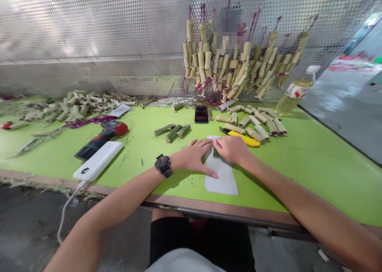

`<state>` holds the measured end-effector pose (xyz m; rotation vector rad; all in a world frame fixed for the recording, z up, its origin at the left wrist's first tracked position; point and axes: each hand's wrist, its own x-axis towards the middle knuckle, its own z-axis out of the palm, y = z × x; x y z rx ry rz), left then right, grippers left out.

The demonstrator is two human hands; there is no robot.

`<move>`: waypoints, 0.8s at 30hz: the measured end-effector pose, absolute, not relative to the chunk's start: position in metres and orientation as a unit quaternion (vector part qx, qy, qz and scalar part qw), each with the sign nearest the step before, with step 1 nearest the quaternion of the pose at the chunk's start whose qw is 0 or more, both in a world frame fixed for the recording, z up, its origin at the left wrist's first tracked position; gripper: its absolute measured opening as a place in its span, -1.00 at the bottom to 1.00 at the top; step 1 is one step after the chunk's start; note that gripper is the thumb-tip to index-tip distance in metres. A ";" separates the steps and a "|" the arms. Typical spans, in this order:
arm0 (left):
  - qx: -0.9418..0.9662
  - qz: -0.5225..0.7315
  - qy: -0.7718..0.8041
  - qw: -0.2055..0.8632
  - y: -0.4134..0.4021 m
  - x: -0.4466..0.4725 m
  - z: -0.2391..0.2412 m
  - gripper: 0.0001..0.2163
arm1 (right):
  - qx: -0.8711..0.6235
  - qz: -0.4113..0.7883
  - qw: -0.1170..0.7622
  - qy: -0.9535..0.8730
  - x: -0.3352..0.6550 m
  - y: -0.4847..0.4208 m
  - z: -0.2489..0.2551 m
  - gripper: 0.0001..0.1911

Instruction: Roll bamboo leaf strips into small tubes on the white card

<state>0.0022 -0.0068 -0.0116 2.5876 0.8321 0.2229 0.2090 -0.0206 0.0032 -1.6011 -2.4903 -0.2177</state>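
A white sheet of paper lies on the green table near its front edge. My left hand, with a black watch on its wrist, rests flat on the left side of the sheet, thumb and fingers spread. Close beside its fingertips, my right hand is closed and pressed down over the sheet's upper part. Beneath its fingers shows a small green bamboo piece, mostly hidden. Just beyond the right hand lies a yellow utility knife with its dark end pointing left.
Bamboo tubes lie behind the knife, near an oil bottle. Green bamboo pieces and a phone sit ahead. Leftward are a drill, a corded white power bank and a bamboo heap. Strung bamboo hangs on perforated metal.
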 end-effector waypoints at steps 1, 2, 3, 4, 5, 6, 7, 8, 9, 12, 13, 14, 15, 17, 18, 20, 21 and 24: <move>0.929 0.081 0.296 0.208 -0.006 0.002 -0.012 0.09 | -0.510 -0.061 0.099 -0.853 0.205 -0.025 0.001 -0.44; 0.929 0.082 0.294 0.210 -0.006 0.002 -0.012 0.06 | -0.481 -0.048 0.109 -0.869 0.200 -0.029 0.000 -0.45; 0.927 0.083 0.296 0.213 -0.006 0.003 -0.012 0.04 | -0.459 -0.037 0.115 -0.880 0.197 -0.033 -0.001 -0.46; 0.926 0.084 0.298 0.215 -0.006 0.003 -0.012 0.03 | -0.450 -0.033 0.114 -0.885 0.196 -0.034 -0.002 -0.46; 0.925 0.084 0.302 0.215 -0.006 0.003 -0.012 0.04 | -0.455 -0.033 0.106 -0.883 0.196 -0.034 -0.001 -0.45; 0.925 0.083 0.304 0.214 -0.006 0.003 -0.012 0.05 | -0.472 -0.038 0.095 -0.875 0.198 -0.032 0.000 -0.44; 0.925 0.081 0.305 0.212 -0.007 0.003 -0.011 0.08 | -0.496 -0.046 0.081 -0.863 0.202 -0.028 0.001 -0.41; 0.925 0.079 0.306 0.210 -0.007 0.003 -0.011 0.10 | -0.523 -0.055 0.069 -0.848 0.207 -0.024 0.003 -0.40; 0.925 0.076 0.308 0.209 -0.008 0.003 -0.010 0.12 | -0.546 -0.064 0.059 -0.833 0.211 -0.019 0.004 -0.38; 0.925 0.068 0.312 0.206 -0.009 0.002 -0.010 0.17 | -0.578 -0.080 0.050 -0.811 0.219 -0.010 0.007 -0.37; 0.926 0.068 0.311 0.205 -0.009 0.002 -0.010 0.17 | -0.576 -0.080 0.053 -0.812 0.218 -0.011 0.007 -0.37; 0.927 0.069 0.307 0.205 -0.008 0.002 -0.010 0.17 | -0.571 -0.078 0.058 -0.815 0.217 -0.013 0.006 -0.37; 0.928 0.071 0.303 0.205 -0.008 0.002 -0.010 0.15 | -0.563 -0.074 0.065 -0.821 0.214 -0.015 0.004 -0.38; 0.929 0.078 0.296 0.207 -0.007 0.002 -0.010 0.11 | -0.541 -0.067 0.084 -0.834 0.208 -0.022 0.001 -0.40; 0.929 0.081 0.294 0.209 -0.007 0.002 -0.010 0.09 | -0.526 -0.064 0.093 -0.843 0.206 -0.024 0.000 -0.41; 0.928 0.085 0.293 0.212 -0.006 0.002 -0.010 0.06 | -0.498 -0.061 0.107 -0.859 0.205 -0.026 -0.002 -0.44; 0.928 0.085 0.294 0.212 -0.007 0.002 -0.010 0.06 | -0.490 -0.060 0.108 -0.863 0.207 -0.025 -0.002 -0.44; 0.927 0.081 0.300 0.208 -0.007 0.002 -0.010 0.11 | -0.511 -0.065 0.092 -0.852 0.215 -0.015 0.000 -0.43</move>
